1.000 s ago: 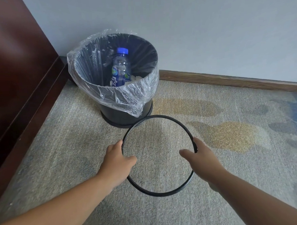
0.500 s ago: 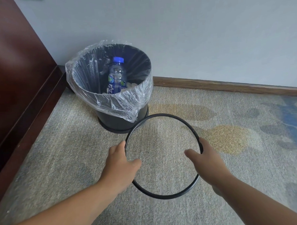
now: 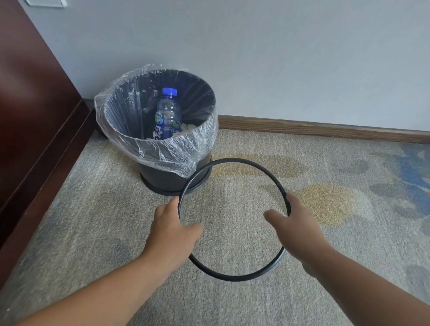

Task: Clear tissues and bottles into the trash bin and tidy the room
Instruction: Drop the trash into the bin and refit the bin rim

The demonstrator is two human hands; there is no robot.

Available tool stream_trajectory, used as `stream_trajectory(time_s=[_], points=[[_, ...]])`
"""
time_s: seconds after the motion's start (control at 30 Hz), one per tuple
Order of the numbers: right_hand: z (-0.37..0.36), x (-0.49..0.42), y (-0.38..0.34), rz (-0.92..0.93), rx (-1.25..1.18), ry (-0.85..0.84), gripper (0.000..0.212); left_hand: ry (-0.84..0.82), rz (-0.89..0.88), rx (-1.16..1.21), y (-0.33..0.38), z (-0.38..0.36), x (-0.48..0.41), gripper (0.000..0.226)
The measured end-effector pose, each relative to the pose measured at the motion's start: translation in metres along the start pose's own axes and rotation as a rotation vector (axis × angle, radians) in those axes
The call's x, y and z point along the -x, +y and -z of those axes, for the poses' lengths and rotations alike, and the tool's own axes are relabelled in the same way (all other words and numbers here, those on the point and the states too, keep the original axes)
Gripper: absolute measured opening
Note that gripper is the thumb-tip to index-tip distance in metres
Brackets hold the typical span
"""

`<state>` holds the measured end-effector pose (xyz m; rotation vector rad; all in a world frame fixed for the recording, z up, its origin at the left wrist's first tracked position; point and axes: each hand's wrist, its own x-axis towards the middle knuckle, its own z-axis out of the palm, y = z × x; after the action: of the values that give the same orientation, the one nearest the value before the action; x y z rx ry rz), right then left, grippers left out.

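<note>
Now the ring (image 3: 235,278) has come a bit closer to the bin (image 3: 160,177) than half a second ago, and its far edge crosses in front of the bin's base. It is held up flat over the carpet (image 3: 101,229), with open floor to the right and close in front. The bin stands in the corner, just beside a dark wood cabinet (image 3: 22,122) on the left and near the wall (image 3: 278,61) and baseboard (image 3: 306,128) behind it. A clear bag (image 3: 164,152) lines the bin and hangs over its rim. Inside, a bottle (image 3: 167,115) with a blue cap leans upright, and white tissues (image 3: 189,126) lie at the bottom beside it. A white wall plate (image 3: 45,1) shows at the top left. Both arms reach forward, low and almost straight. The left hand (image 3: 172,228) grips the ring's left side, thumb inside the ring and fingers curled round the rim. The right hand (image 3: 298,230) grips the right side the same way, thumb pointing in, though most of its fingers are hidden under the hand.
</note>
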<state>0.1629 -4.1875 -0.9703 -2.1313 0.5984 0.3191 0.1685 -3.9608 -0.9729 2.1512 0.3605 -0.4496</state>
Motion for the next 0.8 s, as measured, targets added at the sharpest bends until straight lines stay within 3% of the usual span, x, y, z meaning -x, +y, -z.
stream_trajectory(time_s=[0.8], points=[[0.037, -0.013, -0.044, 0.091, -0.11, 0.215, 0.068, 0.069, -0.158, 0.084, 0.058, 0.017, 0.006, 0.077]])
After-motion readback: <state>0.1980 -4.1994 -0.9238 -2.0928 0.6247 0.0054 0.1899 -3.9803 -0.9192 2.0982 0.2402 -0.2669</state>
